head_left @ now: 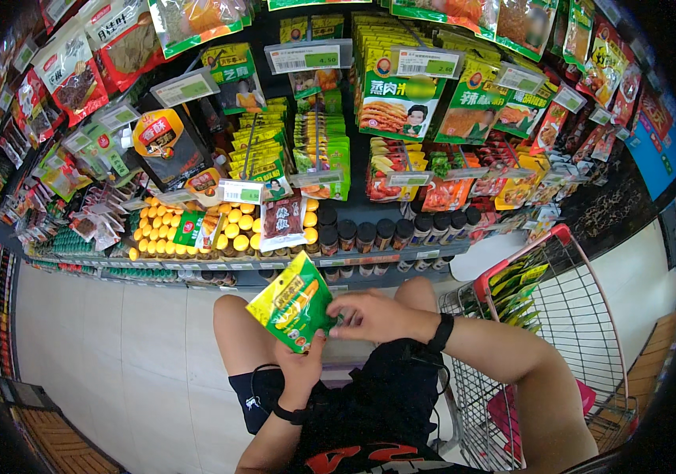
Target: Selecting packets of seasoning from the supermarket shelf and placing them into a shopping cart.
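Observation:
A green and yellow seasoning packet [294, 306] is held tilted in front of my knees, below the edge of the shelf. My left hand [302, 363] grips its lower edge, thumb on the printed front. At the packet's right edge, the bent fingers of my right hand [362, 314] close against it. The fingertips there partly overlap the packet, so their exact grip is hard to see.
Ahead stands a store shelf [275, 268] with yellow-capped bottles [239, 229], dark-capped jars [366, 235] and hanging spice packets [401, 103]. A wire shopping cart [575, 316] with a red handle stands at my right, holding several green packets [516, 288] and a pink item [504, 415].

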Demonstrator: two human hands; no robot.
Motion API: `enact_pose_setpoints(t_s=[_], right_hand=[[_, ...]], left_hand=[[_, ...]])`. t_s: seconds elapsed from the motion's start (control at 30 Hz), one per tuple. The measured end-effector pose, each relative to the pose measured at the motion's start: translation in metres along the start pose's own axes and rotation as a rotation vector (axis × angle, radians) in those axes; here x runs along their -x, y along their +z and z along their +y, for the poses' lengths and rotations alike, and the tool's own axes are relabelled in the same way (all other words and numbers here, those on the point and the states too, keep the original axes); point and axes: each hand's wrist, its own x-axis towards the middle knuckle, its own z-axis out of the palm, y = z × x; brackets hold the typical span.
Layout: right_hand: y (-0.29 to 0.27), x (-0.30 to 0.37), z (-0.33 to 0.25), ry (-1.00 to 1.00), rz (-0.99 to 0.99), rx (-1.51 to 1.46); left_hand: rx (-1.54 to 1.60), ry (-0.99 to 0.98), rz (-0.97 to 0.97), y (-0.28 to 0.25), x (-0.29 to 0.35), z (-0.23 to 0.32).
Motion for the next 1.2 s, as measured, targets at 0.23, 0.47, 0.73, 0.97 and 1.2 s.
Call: enact_pose_setpoints(t_s=[0.23, 0.47, 0.73, 0.97, 1.2], right_hand=[[0.006, 0.002, 0.014, -0.122, -0.121, -0.064], [0.011, -0.003, 0.033, 0.091, 0.012, 0.061], [0.002, 0.0, 0.004, 0.11, -0.181, -0.013], [0.0, -0.003, 0.009, -0.045, -0.003, -0.019], [-0.001, 0.002, 0.015, -0.083, -0.009, 0.079]], left_hand=[[-0.547, 0.428, -0.234, 0.013, 0.008, 0.014], [-0.301, 0.332, 0.052, 0.004, -0.006, 0.006], [0.11, -0.049, -0.219, -0.016, -0.005, 0.002], [0.083, -0.054, -0.197, -0.017, -0.002, 0.0], [0.034, -0.037, -0.325, -0.012, -0.003, -0.01]])
